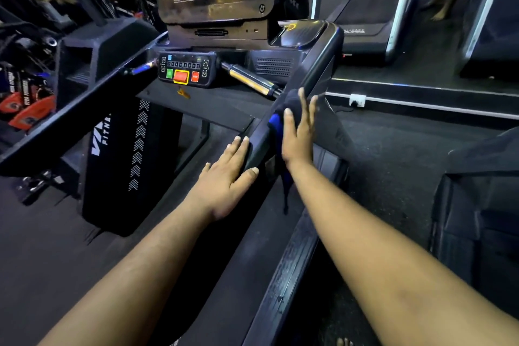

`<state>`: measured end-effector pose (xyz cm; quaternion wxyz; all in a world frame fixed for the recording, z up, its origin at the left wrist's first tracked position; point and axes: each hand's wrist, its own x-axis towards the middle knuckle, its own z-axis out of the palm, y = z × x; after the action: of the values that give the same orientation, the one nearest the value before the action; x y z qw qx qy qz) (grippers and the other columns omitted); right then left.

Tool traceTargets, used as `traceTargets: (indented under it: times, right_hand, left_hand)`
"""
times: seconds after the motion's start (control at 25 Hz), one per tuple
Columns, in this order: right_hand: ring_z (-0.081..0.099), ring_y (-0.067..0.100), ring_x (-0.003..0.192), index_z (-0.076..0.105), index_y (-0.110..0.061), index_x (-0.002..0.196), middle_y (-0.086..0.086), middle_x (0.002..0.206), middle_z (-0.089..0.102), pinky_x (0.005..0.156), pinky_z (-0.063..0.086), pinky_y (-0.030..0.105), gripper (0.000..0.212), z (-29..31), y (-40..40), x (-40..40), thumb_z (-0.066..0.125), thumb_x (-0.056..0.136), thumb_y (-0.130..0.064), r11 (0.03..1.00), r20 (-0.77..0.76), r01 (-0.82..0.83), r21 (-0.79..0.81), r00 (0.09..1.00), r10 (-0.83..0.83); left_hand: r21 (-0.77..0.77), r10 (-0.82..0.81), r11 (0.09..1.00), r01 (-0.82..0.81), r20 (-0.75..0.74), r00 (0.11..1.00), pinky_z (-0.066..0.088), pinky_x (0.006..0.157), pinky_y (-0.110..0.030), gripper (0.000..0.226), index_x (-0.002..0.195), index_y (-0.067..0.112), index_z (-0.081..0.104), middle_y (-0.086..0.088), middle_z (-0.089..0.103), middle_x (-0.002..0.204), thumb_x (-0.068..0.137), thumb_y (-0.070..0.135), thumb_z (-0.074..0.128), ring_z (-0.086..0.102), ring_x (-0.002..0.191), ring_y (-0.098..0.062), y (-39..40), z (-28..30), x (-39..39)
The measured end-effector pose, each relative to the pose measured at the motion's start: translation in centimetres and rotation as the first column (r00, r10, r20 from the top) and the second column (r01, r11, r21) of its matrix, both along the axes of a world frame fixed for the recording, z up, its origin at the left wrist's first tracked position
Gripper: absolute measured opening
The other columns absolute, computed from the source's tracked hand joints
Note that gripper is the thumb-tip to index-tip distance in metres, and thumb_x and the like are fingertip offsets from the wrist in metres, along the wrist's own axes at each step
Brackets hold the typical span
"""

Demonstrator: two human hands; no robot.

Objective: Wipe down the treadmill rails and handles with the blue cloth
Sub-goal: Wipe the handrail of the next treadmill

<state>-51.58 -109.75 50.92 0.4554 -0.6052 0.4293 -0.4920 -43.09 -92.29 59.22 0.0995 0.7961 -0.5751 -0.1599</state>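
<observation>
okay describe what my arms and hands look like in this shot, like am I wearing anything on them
Both arms are bare from the bottom edge of the frame to the fingertips: no sleeves, gloves, watch, bracelets or rings visible. The left hand and right hand show short, plain fingernails without polish. No markings or tattoos can be made out on either forearm.

- The blue cloth [276, 121], dark and bunched, is draped over the right rail [306, 78], with a loose tail hanging down below it.
- The right rail is a glossy black bar slanting up toward the console.
- The left rail [70, 121] is a matching black bar, bare.
</observation>
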Motion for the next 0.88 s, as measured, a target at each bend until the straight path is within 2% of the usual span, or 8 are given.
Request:
traceTargets:
  times: [0.12, 0.2, 0.24, 0.32, 0.4, 0.52, 0.68, 0.88]
  right_hand:
    - [0.005, 0.019, 0.154, 0.019, -0.025, 0.157, 0.008, 0.167, 0.008, 0.125, 0.007, 0.033, 0.071, 0.0, 2.8, 0.7, 0.039, 0.093, -0.048, 0.979, 0.168, 0.054, 0.196, 0.982, -0.088]
    - [0.004, 0.015, 0.154, 0.015, -0.02, 0.157, 0.005, 0.167, 0.007, 0.122, 0.001, 0.02, 0.072, -1.3, 8.8, 0.5, 0.036, 0.094, -0.047, 0.979, 0.204, -0.029, 0.204, 0.979, -0.013]
    - [0.002, 0.014, 0.154, 0.014, -0.02, 0.157, 0.004, 0.167, 0.006, 0.122, 0.001, 0.02, 0.071, -1.6, 10.8, 0.1, 0.035, 0.095, -0.046, 0.983, 0.188, -0.069, 0.17, 0.982, 0.036]
    - [0.002, 0.017, 0.154, 0.02, -0.021, 0.156, 0.006, 0.167, 0.006, 0.125, 0.005, 0.029, 0.066, -0.6, 9.5, -0.4, 0.037, 0.096, -0.043, 0.994, 0.095, -0.104, 0.041, 0.99, 0.1]
    - [0.005, 0.029, 0.154, 0.036, -0.025, 0.153, 0.01, 0.167, 0.007, 0.124, 0.012, 0.042, 0.058, 1.6, 4.5, -0.1, 0.045, 0.097, -0.041, 0.99, -0.18, -0.12, -0.076, 0.978, 0.104]
    - [0.0, 0.032, 0.153, 0.043, -0.032, 0.148, 0.0, 0.168, 0.004, 0.121, 0.016, 0.056, 0.051, 5.3, -0.2, 0.6, 0.049, 0.098, -0.041, 0.992, -0.5, -0.126, -0.008, 0.86, 0.105]
    - [0.0, 0.023, 0.154, 0.062, -0.035, 0.13, -0.007, 0.165, 0.02, 0.117, 0.014, 0.063, 0.036, 5.3, 6.5, 0.9, 0.052, 0.095, -0.034, 0.987, -0.507, -0.14, -0.076, 0.858, 0.083]
    - [0.001, 0.02, 0.154, 0.063, -0.032, 0.13, -0.007, 0.163, 0.026, 0.117, 0.013, 0.066, 0.038, 4.4, 18.7, 0.3, 0.052, 0.093, -0.035, 0.962, -0.456, -0.208, -0.175, 0.883, 0.108]
  left_hand:
    - [-0.017, -0.011, 1.0, 0.011, -0.024, 1.0, 0.01, 0.122, -0.055, 0.084, 0.157, 0.038, 0.003, 0.017, -0.002, 0.165, 0.081, 0.072, 0.017, -0.004, 0.15, 0.001, 0.0, -0.1, 0.2]
    - [-0.043, -0.021, 0.999, 0.018, -0.056, 0.998, 0.01, 0.122, -0.055, 0.085, 0.157, 0.036, 0.003, 0.018, -0.002, 0.165, 0.081, 0.071, 0.018, -0.004, 0.15, 0.002, 0.0, -0.5, 0.4]
    - [-0.066, -0.021, 0.998, 0.016, -0.076, 0.997, 0.01, 0.122, -0.055, 0.085, 0.157, 0.035, 0.002, 0.019, -0.002, 0.164, 0.081, 0.07, 0.018, -0.004, 0.149, 0.003, 0.0, -0.5, 0.4]
    - [-0.086, -0.01, 0.996, 0.0, -0.109, 0.994, 0.009, 0.122, -0.055, 0.085, 0.157, 0.033, 0.001, 0.019, -0.005, 0.164, 0.082, 0.068, 0.019, -0.004, 0.148, 0.005, 0.0, -0.2, 0.3]
    - [-0.053, -0.006, 0.999, 0.001, -0.089, 0.996, 0.005, 0.121, -0.058, 0.08, 0.158, 0.031, -0.002, 0.017, -0.008, 0.164, 0.089, 0.063, 0.023, -0.004, 0.149, 0.002, 0.4, 0.2, 0.0]
    - [-0.016, -0.069, 0.997, 0.07, 0.066, 0.995, -0.004, 0.12, -0.059, 0.072, 0.157, 0.029, -0.01, 0.013, -0.015, 0.165, 0.101, 0.052, 0.03, -0.011, 0.15, -0.003, 2.1, 0.6, -0.5]
    - [-0.063, -0.087, 0.994, 0.086, -0.013, 0.996, -0.009, 0.12, -0.058, 0.078, 0.155, 0.031, -0.015, 0.014, -0.02, 0.163, 0.096, 0.062, 0.025, -0.018, 0.147, 0.002, 6.9, 0.3, 1.0]
    - [-0.081, -0.084, 0.994, 0.075, -0.109, 0.991, -0.011, 0.121, -0.053, 0.095, 0.154, 0.033, -0.018, 0.019, -0.021, 0.162, 0.077, 0.082, 0.011, -0.018, 0.147, 0.004, 16.3, -0.1, 2.8]
